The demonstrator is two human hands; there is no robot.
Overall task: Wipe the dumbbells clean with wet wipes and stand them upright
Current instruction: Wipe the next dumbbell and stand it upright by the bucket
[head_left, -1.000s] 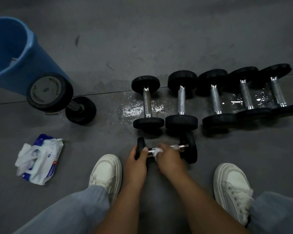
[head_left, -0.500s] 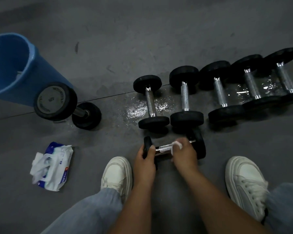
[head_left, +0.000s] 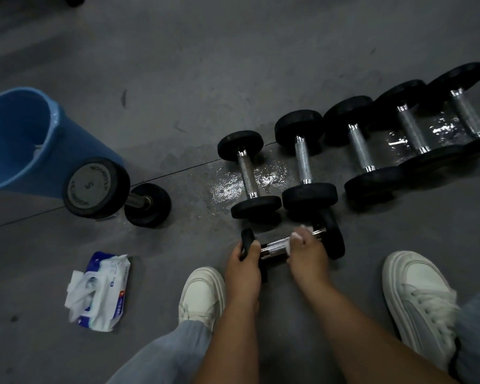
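1. We see the small dumbbell (head_left: 302, 242) lying on its side on the grey floor (head_left: 233, 79), between the two white shoes (head_left: 203, 292) and just in front of the row.
2. The left hand (head_left: 243, 268) has its fingers closed around the dumbbell's left weight.
3. The right hand (head_left: 306, 252) has its fingers curled around the chrome handle, pressing a white wet wipe (head_left: 298, 235) against it.
4. Five more dumbbells (head_left: 304, 162) lie side by side in a row beyond the hands, on a wet patch of floor.
5. One larger dumbbell (head_left: 97, 187) rests beside the blue bin (head_left: 25, 139).
6. The wipe pack (head_left: 100, 292) lies open on the floor, left of the left shoe.
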